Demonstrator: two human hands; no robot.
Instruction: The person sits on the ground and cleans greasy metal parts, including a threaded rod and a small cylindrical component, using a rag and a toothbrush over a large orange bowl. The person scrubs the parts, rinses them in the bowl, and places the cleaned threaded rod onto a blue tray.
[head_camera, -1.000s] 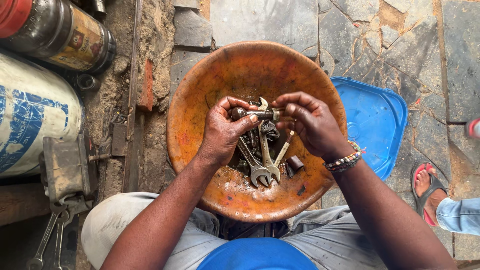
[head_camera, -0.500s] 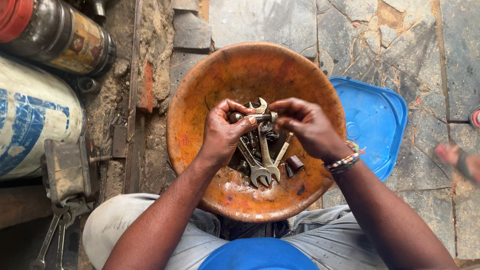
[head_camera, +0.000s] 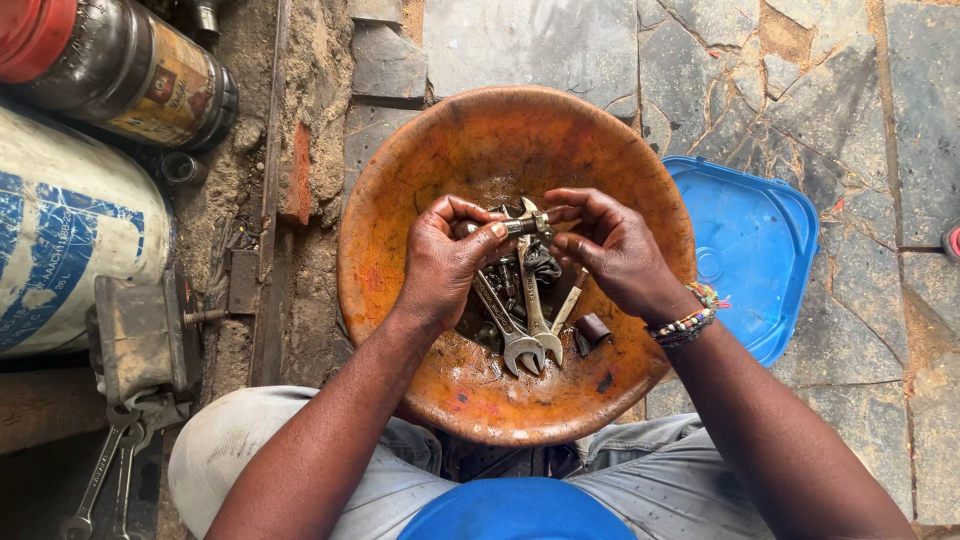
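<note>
A wide, dirty orange basin (head_camera: 420, 160) rests on the stone floor between my knees. Several open-ended wrenches (head_camera: 525, 330) and small metal parts lie at its bottom. Above them, my left hand (head_camera: 448, 262) and my right hand (head_camera: 612, 250) meet over the middle of the basin. Both pinch a small metal part (head_camera: 522, 226) between fingertips, the left from its left end, the right from its right end. A beaded bracelet (head_camera: 688, 322) circles my right wrist.
A blue plastic lid (head_camera: 752, 250) lies right of the basin. To the left are a dark oil container (head_camera: 120, 70), a white-and-blue drum (head_camera: 70, 250), a metal vise (head_camera: 145, 335) and more wrenches (head_camera: 105, 470). Something round and blue (head_camera: 515, 512) sits between my legs.
Another person's sandalled foot at the right edge has moved out of view. My hands stay together over the basin, with only slight finger shifts on the metal part.
</note>
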